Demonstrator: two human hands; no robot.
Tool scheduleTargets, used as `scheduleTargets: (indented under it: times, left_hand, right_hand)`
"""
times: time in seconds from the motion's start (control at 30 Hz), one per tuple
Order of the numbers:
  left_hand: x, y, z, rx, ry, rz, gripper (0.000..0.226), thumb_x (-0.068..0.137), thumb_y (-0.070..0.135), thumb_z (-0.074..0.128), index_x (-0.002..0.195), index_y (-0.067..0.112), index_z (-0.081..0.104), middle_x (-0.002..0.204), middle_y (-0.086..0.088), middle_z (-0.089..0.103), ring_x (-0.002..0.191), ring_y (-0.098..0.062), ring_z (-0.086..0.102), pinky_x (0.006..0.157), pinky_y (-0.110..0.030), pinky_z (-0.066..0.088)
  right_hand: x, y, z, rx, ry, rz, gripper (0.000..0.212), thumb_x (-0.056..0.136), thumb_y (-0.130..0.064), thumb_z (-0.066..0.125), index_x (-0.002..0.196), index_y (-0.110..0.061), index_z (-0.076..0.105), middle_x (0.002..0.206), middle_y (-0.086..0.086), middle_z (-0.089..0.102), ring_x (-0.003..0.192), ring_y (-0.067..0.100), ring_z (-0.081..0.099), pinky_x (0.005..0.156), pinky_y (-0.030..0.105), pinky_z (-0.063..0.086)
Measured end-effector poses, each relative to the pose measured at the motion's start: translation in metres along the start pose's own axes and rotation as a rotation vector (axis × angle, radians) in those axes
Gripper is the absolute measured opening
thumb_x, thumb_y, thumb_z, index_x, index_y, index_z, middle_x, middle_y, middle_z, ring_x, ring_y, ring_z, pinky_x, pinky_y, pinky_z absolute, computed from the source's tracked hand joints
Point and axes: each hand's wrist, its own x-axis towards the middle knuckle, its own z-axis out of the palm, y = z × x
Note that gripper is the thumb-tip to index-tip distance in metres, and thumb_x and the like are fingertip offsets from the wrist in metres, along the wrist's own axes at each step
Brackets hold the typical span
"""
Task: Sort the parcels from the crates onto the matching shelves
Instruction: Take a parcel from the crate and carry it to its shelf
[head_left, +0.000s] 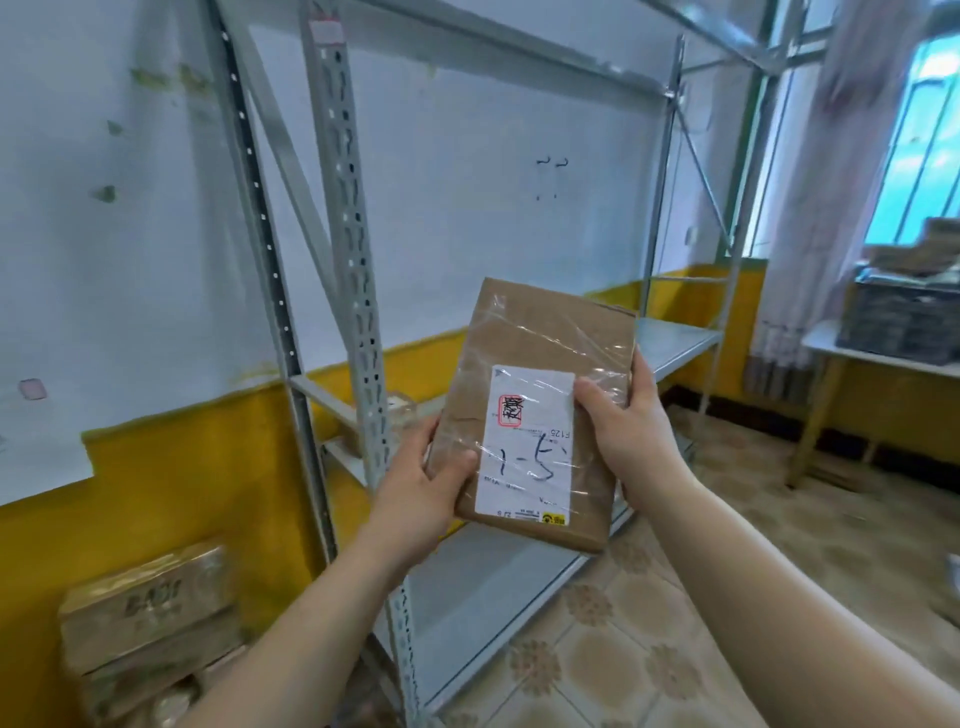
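Observation:
A flat brown cardboard parcel (540, 364), wrapped in clear tape, is held upright in front of me. Its white label carries the handwritten mark "1-5". My left hand (421, 483) grips its lower left edge, thumb on the front. My right hand (623, 415) grips its right edge, thumb on the label. Behind it stands a grey metal shelf rack (343, 208) with a bare middle shelf (675, 338) and a low shelf (493, 582). A small taped parcel (400, 410) lies on the rack's left end.
Taped cardboard boxes (150, 618) are stacked on the floor at lower left, against the yellow wall. At the right a dark crate (904, 322) full of parcels stands on a white table (852, 353) by the window. The floor is tiled.

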Motion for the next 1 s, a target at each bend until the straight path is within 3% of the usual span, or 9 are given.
scheduleTargets:
  times: [0.1, 0.17, 0.23, 0.3, 0.4, 0.63, 0.8, 0.9, 1.0]
  left_hand:
    - [0.009, 0.01, 0.082, 0.001, -0.099, -0.001, 0.035, 0.095, 0.028, 0.058, 0.121, 0.049, 0.046, 0.114, 0.012, 0.067, 0.087, -0.006, 0.065, 0.069, -0.023, 0.049]
    - [0.016, 0.015, 0.132, -0.013, -0.155, 0.002, 0.04, 0.095, 0.026, 0.059, 0.13, 0.041, 0.048, 0.117, 0.01, 0.066, 0.084, -0.005, 0.063, 0.065, -0.021, 0.047]
    - [0.019, 0.017, 0.16, -0.035, -0.182, -0.012, 0.042, 0.095, 0.023, 0.059, 0.133, 0.036, 0.047, 0.116, 0.015, 0.064, 0.085, -0.003, 0.064, 0.064, -0.021, 0.048]
    - [0.026, 0.022, 0.192, -0.025, -0.222, -0.031, 0.044, 0.095, 0.022, 0.058, 0.135, 0.036, 0.045, 0.11, 0.023, 0.06, 0.086, -0.006, 0.064, 0.064, -0.028, 0.053]
    - [0.043, 0.025, 0.222, -0.003, -0.263, -0.038, 0.046, 0.095, 0.024, 0.058, 0.137, 0.037, 0.043, 0.109, 0.024, 0.057, 0.093, -0.015, 0.063, 0.076, -0.041, 0.055]
    - [0.113, 0.001, 0.27, -0.024, -0.311, -0.078, 0.043, 0.097, 0.027, 0.055, 0.136, 0.039, 0.042, 0.11, 0.021, 0.058, 0.096, -0.017, 0.063, 0.077, -0.041, 0.056]
    - [0.196, -0.023, 0.298, -0.056, -0.349, -0.088, 0.044, 0.098, 0.03, 0.053, 0.139, 0.038, 0.04, 0.116, 0.015, 0.059, 0.098, -0.016, 0.063, 0.071, -0.036, 0.057]
    - [0.251, -0.032, 0.307, -0.079, -0.349, -0.105, 0.044, 0.099, 0.031, 0.051, 0.14, 0.038, 0.041, 0.115, 0.016, 0.059, 0.099, -0.015, 0.063, 0.067, -0.033, 0.056]
    - [0.3, -0.037, 0.315, -0.071, -0.336, -0.103, 0.042, 0.099, 0.031, 0.051, 0.14, 0.037, 0.043, 0.122, 0.011, 0.058, 0.1, -0.015, 0.063, 0.058, -0.027, 0.054]
  right_hand:
    - [0.028, 0.022, -0.079, -0.02, 0.062, 0.059, 0.074, 0.09, -0.042, 0.067, 0.152, -0.039, 0.027, 0.124, -0.013, 0.06, 0.106, 0.016, 0.063, 0.098, 0.042, 0.051]
    - [0.045, 0.036, -0.128, -0.024, 0.106, 0.089, 0.075, 0.088, -0.044, 0.067, 0.152, -0.039, 0.028, 0.128, -0.008, 0.061, 0.112, 0.022, 0.063, 0.1, 0.048, 0.051]
    - [0.055, 0.043, -0.157, -0.022, 0.124, 0.108, 0.065, 0.093, -0.039, 0.065, 0.149, -0.038, 0.032, 0.118, -0.009, 0.064, 0.104, 0.02, 0.066, 0.095, 0.047, 0.054]
    - [0.066, 0.049, -0.188, -0.016, 0.142, 0.129, 0.059, 0.095, -0.035, 0.062, 0.147, -0.036, 0.035, 0.114, -0.007, 0.065, 0.095, 0.017, 0.068, 0.089, 0.044, 0.056]
    - [0.085, 0.061, -0.217, -0.019, 0.141, 0.17, 0.043, 0.097, -0.032, 0.06, 0.135, -0.037, 0.04, 0.106, -0.008, 0.067, 0.085, 0.015, 0.071, 0.078, 0.038, 0.059]
    - [0.161, 0.096, -0.233, -0.037, 0.137, 0.206, 0.037, 0.095, -0.032, 0.061, 0.125, -0.042, 0.042, 0.106, -0.005, 0.071, 0.086, 0.021, 0.074, 0.086, 0.049, 0.059]
    - [0.244, 0.123, -0.226, -0.086, 0.149, 0.22, 0.054, 0.09, -0.042, 0.064, 0.139, -0.039, 0.041, 0.105, -0.006, 0.071, 0.08, 0.018, 0.071, 0.073, 0.043, 0.058]
    - [0.3, 0.135, -0.214, -0.106, 0.142, 0.236, 0.061, 0.091, -0.042, 0.066, 0.144, -0.037, 0.037, 0.113, -0.005, 0.07, 0.09, 0.019, 0.072, 0.086, 0.044, 0.058]
    - [0.348, 0.145, -0.204, -0.089, 0.143, 0.258, 0.063, 0.091, -0.041, 0.066, 0.146, -0.038, 0.035, 0.113, -0.005, 0.069, 0.092, 0.02, 0.073, 0.088, 0.046, 0.059]
